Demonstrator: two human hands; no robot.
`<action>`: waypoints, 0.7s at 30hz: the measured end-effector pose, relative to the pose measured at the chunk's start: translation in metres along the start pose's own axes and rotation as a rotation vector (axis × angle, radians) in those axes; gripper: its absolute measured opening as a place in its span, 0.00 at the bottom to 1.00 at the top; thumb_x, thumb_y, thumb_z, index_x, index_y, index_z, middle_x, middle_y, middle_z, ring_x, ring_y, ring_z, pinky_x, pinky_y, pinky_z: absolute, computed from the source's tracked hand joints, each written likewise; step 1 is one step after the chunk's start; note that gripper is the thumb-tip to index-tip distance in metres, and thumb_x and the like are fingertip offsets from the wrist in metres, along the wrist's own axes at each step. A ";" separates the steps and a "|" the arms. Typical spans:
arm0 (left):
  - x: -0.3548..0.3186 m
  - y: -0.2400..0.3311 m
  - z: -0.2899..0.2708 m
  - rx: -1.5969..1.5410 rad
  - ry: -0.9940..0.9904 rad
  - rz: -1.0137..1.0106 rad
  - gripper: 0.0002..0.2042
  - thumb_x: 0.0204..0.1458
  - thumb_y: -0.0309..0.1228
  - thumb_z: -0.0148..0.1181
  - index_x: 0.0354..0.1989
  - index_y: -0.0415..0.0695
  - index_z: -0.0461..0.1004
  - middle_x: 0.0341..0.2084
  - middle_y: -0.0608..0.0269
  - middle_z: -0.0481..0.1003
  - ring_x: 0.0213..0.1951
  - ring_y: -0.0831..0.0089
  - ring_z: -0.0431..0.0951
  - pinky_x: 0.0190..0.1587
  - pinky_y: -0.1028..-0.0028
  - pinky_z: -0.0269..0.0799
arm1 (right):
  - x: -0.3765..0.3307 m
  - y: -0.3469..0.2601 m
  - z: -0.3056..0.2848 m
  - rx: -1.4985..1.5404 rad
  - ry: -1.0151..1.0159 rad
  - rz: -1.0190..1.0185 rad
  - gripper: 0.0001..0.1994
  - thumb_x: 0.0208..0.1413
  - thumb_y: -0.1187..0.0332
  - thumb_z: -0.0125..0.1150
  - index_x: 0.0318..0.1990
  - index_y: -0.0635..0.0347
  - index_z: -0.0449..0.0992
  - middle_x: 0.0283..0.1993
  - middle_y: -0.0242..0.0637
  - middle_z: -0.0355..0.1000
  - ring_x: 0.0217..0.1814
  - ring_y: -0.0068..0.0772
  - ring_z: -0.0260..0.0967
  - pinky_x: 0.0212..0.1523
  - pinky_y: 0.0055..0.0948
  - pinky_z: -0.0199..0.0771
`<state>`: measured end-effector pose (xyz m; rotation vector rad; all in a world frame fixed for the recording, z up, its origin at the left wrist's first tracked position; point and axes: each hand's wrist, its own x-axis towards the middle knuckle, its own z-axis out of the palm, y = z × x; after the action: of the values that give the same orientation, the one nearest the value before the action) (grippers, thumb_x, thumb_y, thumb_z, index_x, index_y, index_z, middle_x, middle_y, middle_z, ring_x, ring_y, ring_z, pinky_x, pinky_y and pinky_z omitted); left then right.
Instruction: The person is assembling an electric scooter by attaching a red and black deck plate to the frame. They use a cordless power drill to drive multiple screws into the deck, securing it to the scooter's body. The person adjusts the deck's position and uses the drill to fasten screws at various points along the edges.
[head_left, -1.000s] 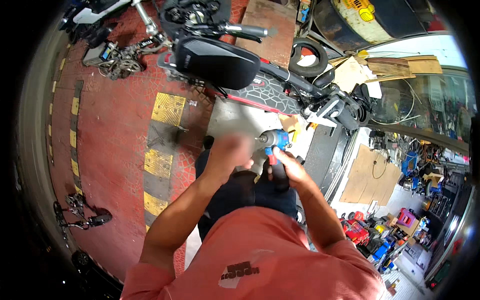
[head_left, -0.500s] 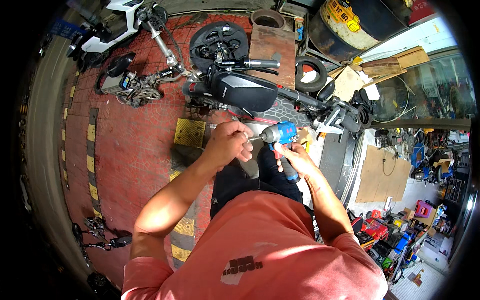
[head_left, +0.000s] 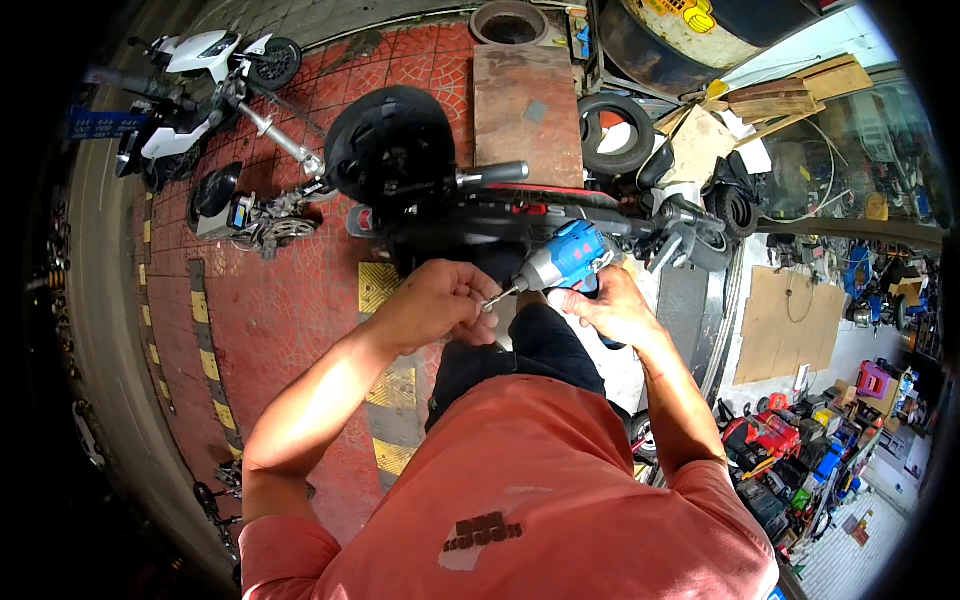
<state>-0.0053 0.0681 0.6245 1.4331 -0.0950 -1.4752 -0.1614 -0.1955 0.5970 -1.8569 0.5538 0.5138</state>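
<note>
My right hand (head_left: 612,308) is closed round the grip of a blue cordless impact driver (head_left: 576,254), whose grey nose tilts down toward my left. A slim metal bit (head_left: 505,296) sticks out of the nose. The fingertips of my left hand (head_left: 440,303) are pinched on the bit's free end. Both hands are in front of my waist, above my dark shorts (head_left: 550,350). Just beyond them stands a dark electric bike (head_left: 450,240), its grey handlebar grip (head_left: 495,173) pointing right; the driver hides part of the bike.
Red paving (head_left: 290,330) with yellow-and-black strips (head_left: 207,330) lies to the left. A white motorbike (head_left: 200,60) stands far left. At the back are a rusty board (head_left: 525,115), a loose tyre (head_left: 612,135) and a large drum (head_left: 680,40). Tools and boxes (head_left: 790,440) crowd the right.
The driver has tipped so that its nose points more downward, and my left hand has dropped slightly with the bit. The electric bike now appears closer to my hands, and the view has shifted.
</note>
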 end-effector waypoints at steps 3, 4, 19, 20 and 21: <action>0.023 0.030 -0.010 -0.088 -0.015 -0.029 0.15 0.60 0.18 0.56 0.55 0.30 0.76 0.37 0.51 0.84 0.34 0.60 0.89 0.41 0.66 0.88 | 0.029 -0.021 -0.035 -0.030 -0.029 -0.052 0.27 0.57 0.40 0.75 0.48 0.55 0.86 0.36 0.41 0.84 0.40 0.38 0.82 0.47 0.41 0.80; 0.034 0.042 -0.015 -0.131 -0.019 -0.022 0.14 0.61 0.18 0.57 0.55 0.30 0.76 0.37 0.51 0.84 0.35 0.60 0.89 0.42 0.65 0.88 | 0.039 -0.032 -0.050 -0.051 -0.026 -0.048 0.28 0.57 0.40 0.74 0.49 0.55 0.86 0.37 0.43 0.85 0.42 0.41 0.83 0.49 0.42 0.80; 0.122 0.139 -0.052 -0.177 0.239 -0.011 0.11 0.68 0.25 0.57 0.55 0.33 0.74 0.35 0.49 0.82 0.34 0.61 0.87 0.41 0.64 0.88 | 0.217 -0.022 -0.125 0.373 -0.478 -0.029 0.29 0.58 0.44 0.76 0.49 0.62 0.79 0.30 0.33 0.76 0.26 0.27 0.75 0.28 0.30 0.76; 0.126 0.139 -0.060 -0.136 0.300 0.062 0.11 0.68 0.24 0.57 0.56 0.33 0.74 0.35 0.49 0.82 0.35 0.61 0.87 0.41 0.64 0.87 | 0.235 -0.017 -0.125 0.411 -0.513 0.025 0.29 0.56 0.45 0.78 0.48 0.64 0.78 0.30 0.35 0.76 0.27 0.28 0.76 0.26 0.30 0.75; 0.129 0.136 -0.070 -0.094 0.359 0.135 0.12 0.68 0.24 0.56 0.56 0.33 0.74 0.35 0.49 0.82 0.35 0.62 0.87 0.41 0.65 0.87 | 0.248 -0.022 -0.126 0.439 -0.514 0.078 0.31 0.54 0.44 0.80 0.49 0.64 0.78 0.31 0.36 0.76 0.26 0.29 0.76 0.26 0.30 0.75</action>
<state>0.1597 -0.0435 0.6060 1.5602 0.0977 -1.0817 0.0606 -0.3401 0.5083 -1.2277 0.3537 0.8178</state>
